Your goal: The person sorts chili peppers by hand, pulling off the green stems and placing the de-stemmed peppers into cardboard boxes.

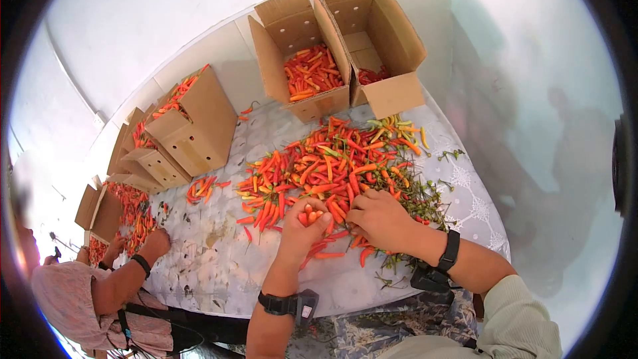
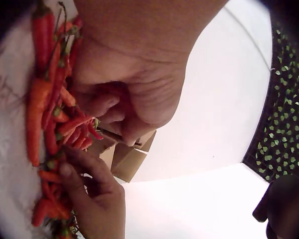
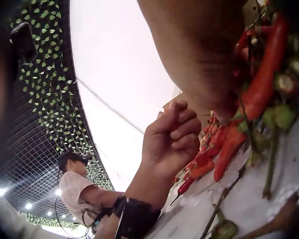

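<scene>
Left grip [image 1: 299, 234]: I am holding several red chillies [image 1: 311, 215] in curled fingers. Right grip [image 1: 384, 221]: touching the near edge of the chilli pile [image 1: 325, 163]; whether it is pinching, I cannot tell. Pile: lying on the counter [image 1: 199, 262], two cartons [image 1: 322, 104] standing at the far side. Left wrist device [image 1: 307, 307]: showing marks too small to read.

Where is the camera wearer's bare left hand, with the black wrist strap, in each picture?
Head: the bare left hand is just below the middle.
Left wrist: it's huge, across the upper middle.
Right wrist: it's just right of the middle, above its black wrist strap.
Shared landmark: slim red and orange chili peppers: middle, left side, right side, in that order.
</scene>
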{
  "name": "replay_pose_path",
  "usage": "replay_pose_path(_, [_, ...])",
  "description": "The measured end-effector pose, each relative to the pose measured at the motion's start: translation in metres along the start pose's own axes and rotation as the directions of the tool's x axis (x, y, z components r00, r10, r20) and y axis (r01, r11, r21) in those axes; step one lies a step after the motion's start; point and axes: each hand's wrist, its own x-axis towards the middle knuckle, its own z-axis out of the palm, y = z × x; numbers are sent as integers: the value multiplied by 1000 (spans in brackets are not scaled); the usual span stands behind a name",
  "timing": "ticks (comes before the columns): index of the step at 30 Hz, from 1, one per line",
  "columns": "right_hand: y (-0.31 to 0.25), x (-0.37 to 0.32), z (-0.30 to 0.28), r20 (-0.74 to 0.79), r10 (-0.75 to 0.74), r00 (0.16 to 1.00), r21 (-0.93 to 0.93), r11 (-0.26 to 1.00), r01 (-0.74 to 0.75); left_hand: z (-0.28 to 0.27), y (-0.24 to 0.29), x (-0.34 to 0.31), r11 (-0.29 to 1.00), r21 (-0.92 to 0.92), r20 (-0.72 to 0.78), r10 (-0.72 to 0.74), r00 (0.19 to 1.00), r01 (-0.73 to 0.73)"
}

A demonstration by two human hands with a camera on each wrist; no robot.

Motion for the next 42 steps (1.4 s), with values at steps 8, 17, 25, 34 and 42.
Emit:
replay_pose_path(8, [3,3,6,-135,48,990,281,960,-8,-1,-1,2,998,-5,-76,-70,995,70])
replay_pose_path(17, [-9,6,-6,-29,384,923,841,508,-185,0,-5,3,978,190,115,64,991,-85])
replay_pose_path(25, [-7,7,-6,-83,357,931,754,633,-175,-1,-4,0,974,221,135,21,991,-50])
replay_pose_path(34, [-2,6,-7,13,316,949,785,585,-206,-7,-9,0,962,264,192,23,981,-74])
replay_pose_path(42, [8,7,4,209,265,941,924,261,-279,-6,-7,-1,984,172,231,-6,973,-35])
